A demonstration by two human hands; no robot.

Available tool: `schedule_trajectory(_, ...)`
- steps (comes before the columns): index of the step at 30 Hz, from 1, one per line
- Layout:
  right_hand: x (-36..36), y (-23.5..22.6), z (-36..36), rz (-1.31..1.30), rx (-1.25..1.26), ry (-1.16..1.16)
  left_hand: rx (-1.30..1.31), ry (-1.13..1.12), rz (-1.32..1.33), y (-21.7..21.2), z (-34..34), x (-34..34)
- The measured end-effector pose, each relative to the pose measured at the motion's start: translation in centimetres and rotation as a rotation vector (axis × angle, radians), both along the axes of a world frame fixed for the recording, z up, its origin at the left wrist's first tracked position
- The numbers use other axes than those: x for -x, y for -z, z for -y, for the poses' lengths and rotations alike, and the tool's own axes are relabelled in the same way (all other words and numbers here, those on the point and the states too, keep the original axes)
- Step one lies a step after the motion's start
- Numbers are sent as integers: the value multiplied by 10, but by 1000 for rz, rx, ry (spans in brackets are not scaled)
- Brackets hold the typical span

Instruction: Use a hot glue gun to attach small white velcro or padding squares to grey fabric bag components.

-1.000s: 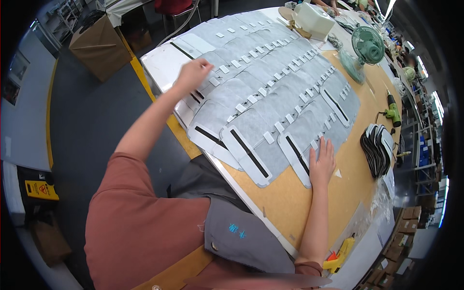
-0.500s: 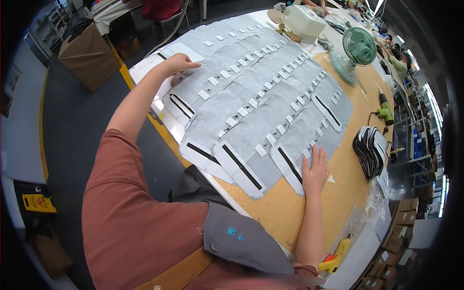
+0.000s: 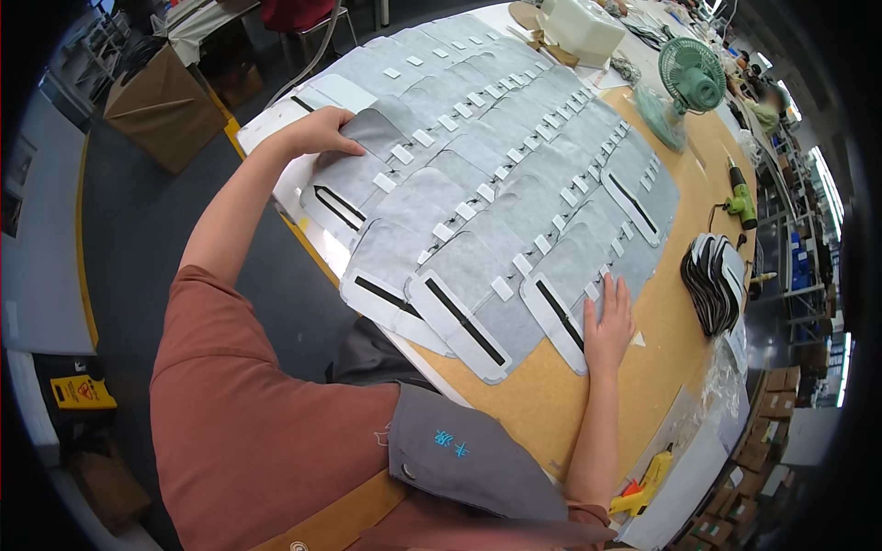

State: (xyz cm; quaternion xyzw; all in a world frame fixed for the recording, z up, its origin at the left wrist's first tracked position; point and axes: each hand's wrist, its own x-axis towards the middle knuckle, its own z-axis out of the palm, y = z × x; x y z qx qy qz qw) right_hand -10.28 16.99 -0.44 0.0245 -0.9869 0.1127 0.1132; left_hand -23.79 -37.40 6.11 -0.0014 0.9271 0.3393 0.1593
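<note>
Overlapping light-grey fabric panels [image 3: 514, 241] with rows of small white tabs cover much of the table. Several have a white strip with a black slot-like band [image 3: 464, 323] along one end. At the far-left side, my left hand [image 3: 317, 134] is closed on the edge of one grey fabric panel [image 3: 372, 133], thumb on top, and that edge is raised and bent. My right hand [image 3: 610, 329] lies with fingers outstretched on the near-right edge of the spread, beside another black-banded strip [image 3: 557, 317]. It holds nothing.
The tan-topped table [image 3: 514, 404] carries a green fan [image 3: 691, 78], a green heat-gun-like tool [image 3: 740, 204], a bundle of dark-edged pieces [image 3: 712, 285], a yellow glue gun [image 3: 648, 482] and a white container [image 3: 581, 32]. A brown box [image 3: 165, 106] stands on the floor at left.
My left hand has shifted slightly left, and the panel edge at its fingers now rises and curls. My right hand rests in nearly the same place. The view has moved slightly.
</note>
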Motion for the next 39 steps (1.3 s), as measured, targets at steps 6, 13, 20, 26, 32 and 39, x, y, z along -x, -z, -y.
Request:
schedule_trajectory(6,0,1,-3,5,1,-7,172,-119,-303,-18,37,1)
schedule_trajectory(13,2,0,-1,-14,12,-15,283,-157,-715,-66,28,-11)
schedule_trajectory(20,11,4,2,-31,25,-69,-86,-9,-831,-144,-33,-47)
schedule_trajectory(26,3,-29,-8,-177,356,-289,-419,297,-758,-181,-92,-94)
schedule_trajectory(32,20,-37,51,560,1870,-1105,-826,429,-185,-144,-147,-120)
schedule_trajectory(39,-58,-24,77,736,2284,-749,-907,86,133,-73,-142,-130)
